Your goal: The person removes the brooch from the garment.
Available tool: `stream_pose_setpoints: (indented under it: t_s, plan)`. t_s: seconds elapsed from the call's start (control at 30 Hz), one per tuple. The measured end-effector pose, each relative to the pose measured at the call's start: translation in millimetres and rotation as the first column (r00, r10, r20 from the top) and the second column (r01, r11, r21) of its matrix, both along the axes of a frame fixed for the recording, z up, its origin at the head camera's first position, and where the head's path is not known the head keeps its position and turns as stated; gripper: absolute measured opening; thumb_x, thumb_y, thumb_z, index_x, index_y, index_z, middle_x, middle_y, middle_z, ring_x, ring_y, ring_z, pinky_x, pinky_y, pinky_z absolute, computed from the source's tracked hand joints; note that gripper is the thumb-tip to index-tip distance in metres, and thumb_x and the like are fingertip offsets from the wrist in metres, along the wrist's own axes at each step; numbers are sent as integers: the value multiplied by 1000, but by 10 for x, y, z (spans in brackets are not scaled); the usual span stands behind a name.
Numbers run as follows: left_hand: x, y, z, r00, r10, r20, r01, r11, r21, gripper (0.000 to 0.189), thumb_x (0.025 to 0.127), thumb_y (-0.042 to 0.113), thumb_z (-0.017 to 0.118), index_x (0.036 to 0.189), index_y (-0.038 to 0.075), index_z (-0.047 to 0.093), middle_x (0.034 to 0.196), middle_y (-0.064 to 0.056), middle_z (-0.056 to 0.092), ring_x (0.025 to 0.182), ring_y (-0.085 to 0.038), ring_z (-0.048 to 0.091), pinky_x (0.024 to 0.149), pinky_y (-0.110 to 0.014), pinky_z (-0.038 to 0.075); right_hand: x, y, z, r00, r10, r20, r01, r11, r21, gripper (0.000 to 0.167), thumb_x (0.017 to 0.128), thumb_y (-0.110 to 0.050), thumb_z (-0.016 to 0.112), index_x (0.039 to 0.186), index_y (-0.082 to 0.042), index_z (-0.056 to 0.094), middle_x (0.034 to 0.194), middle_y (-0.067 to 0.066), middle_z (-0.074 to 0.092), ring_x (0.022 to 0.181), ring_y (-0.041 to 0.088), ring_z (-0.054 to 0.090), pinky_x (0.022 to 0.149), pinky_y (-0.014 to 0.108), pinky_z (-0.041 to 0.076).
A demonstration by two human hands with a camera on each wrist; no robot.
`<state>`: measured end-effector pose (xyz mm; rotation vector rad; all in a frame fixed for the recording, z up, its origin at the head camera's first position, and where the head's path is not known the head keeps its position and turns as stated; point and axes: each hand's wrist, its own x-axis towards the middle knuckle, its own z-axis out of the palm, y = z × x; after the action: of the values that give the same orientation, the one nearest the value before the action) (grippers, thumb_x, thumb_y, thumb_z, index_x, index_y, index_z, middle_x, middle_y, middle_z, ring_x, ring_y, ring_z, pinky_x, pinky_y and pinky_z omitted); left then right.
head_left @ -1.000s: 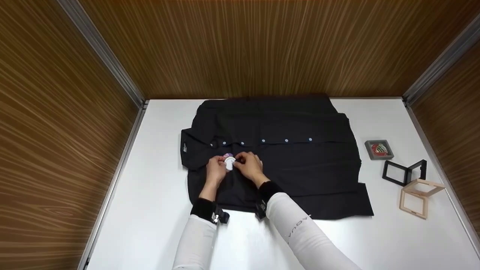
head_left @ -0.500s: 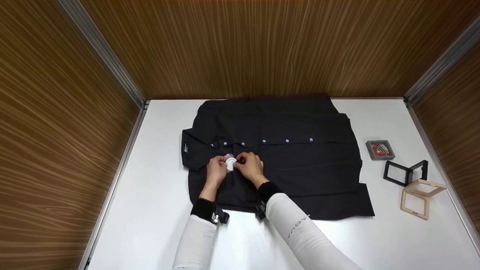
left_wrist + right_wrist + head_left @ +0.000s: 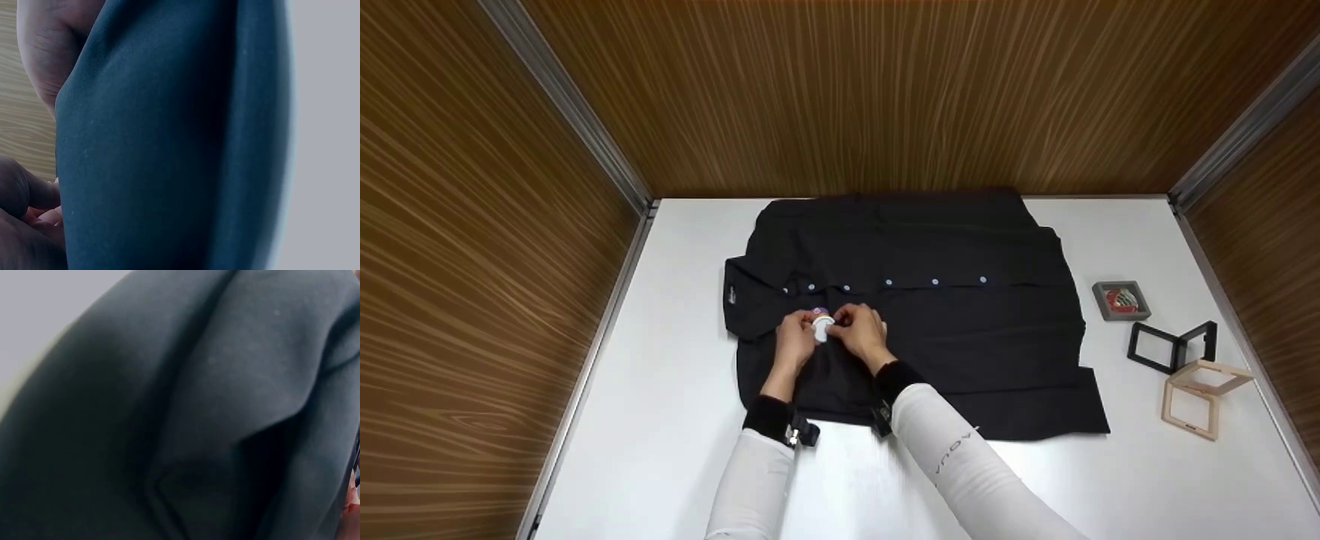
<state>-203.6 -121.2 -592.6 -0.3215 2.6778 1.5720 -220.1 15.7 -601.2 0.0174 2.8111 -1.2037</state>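
Observation:
Spread on the white table lies a black button-up shirt (image 3: 960, 330), its collar to the left and a row of pale buttons along its middle. Over its upper chest, below the buttons, a small white rounded piece with a purple-pink top (image 3: 823, 330) is between the two hands. The left hand (image 3: 793, 341) pinches its left side. At its right side the right hand (image 3: 861, 330) holds its edge with thumb and fingers. Raised dark cloth (image 3: 146, 140) fills most of the left wrist view, hiding much of the fingers. Cloth folds (image 3: 236, 382) block the right wrist view likewise.
To the right of the shirt sits a grey square frame (image 3: 1120, 300) with a red and green round object inside. Nearby stand a black folding frame (image 3: 1152, 361) and a light wooden folding frame (image 3: 1190, 429). Wood-grain panels (image 3: 840, 97) wall the table.
The white piece shifts very slightly between the fingers, with its purple-pink top staying upward. Both hands keep almost the same place, and the shirt lies as before.

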Motion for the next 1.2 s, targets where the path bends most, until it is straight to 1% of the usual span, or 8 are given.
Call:
stream_pose_setpoints:
  t_s: [0.1, 0.23, 0.37, 0.5, 0.57, 0.73, 0.97, 1.2]
  plan:
    - [-4, 2, 0, 1000, -10, -6, 9, 1000, -30, 23, 88, -9, 54, 102, -2, 70, 83, -11, 68, 72, -22, 63, 61, -26, 53, -7, 11, -5, 1000, 0, -3, 0, 1000, -2, 20, 79, -32, 83, 87, -17, 71, 81, -4, 58, 85, 21, 56, 82, 43, 40]
    - [-3, 9, -5, 1000, -5, -14, 4, 999, -46, 23, 89, -8, 53, 102, -2, 70, 82, -10, 67, 73, -23, 63, 64, -29, 53, -7, 28, -19, 1000, 8, -15, -8, 1000, -8, 21, 79, -32, 82, 88, -16, 72, 81, -3, 58, 86, 21, 56, 83, 43, 40]
    - [3, 22, -23, 999, 5, -33, -8, 997, -77, 23, 89, -7, 52, 102, -2, 70, 84, -11, 67, 80, -27, 63, 72, -35, 52, 6, 43, -28, 999, 26, -34, -26, 1000, -7, 22, 80, -32, 82, 90, -15, 72, 82, -2, 58, 87, 22, 56, 83, 44, 40]
    - [15, 32, -48, 998, -7, -66, -2, 992, -127, 22, 89, -6, 53, 102, -2, 70, 89, -13, 68, 87, -31, 63, 79, -41, 51, 18, 49, -38, 998, 49, -39, -49, 999, -3, 22, 82, -33, 80, 93, -14, 73, 85, -2, 56, 89, 24, 55, 83, 44, 39]
    - [18, 28, -50, 997, -24, -78, 12, 989, -149, 22, 90, -5, 52, 103, -2, 70, 90, -13, 68, 87, -31, 64, 79, -42, 51, 20, 50, -46, 997, 61, -37, -61, 998, 0, 22, 83, -33, 79, 95, -14, 73, 87, -1, 56, 91, 24, 54, 84, 44, 38]
    - [28, 1, -54, 994, -56, -89, 42, 987, -154, 22, 92, -4, 53, 107, -3, 69, 88, -13, 66, 84, -29, 63, 77, -42, 51, 32, 67, -56, 996, 85, -31, -85, 996, 0, 22, 86, -32, 76, 98, -15, 73, 91, 0, 57, 94, 24, 53, 87, 44, 37]
    - [51, -4, -47, 994, -52, -97, 39, 990, -137, 24, 88, -3, 59, 109, -2, 70, 86, -8, 66, 82, -25, 62, 78, -40, 50, 35, 84, -49, 995, 102, -21, -102, 995, 1, 19, 87, -31, 75, 99, -16, 73, 91, -1, 56, 94, 24, 52, 86, 44, 37]
    - [44, -18, -70, 991, -58, -120, 38, 986, -162, 25, 84, -4, 64, 108, -1, 71, 87, -9, 69, 83, -25, 63, 78, -41, 50, 32, 93, -64, 994, 110, -28, -109, 994, 4, 19, 87, -28, 75, 101, -17, 73, 90, -1, 56, 93, 23, 52, 87, 44, 38]
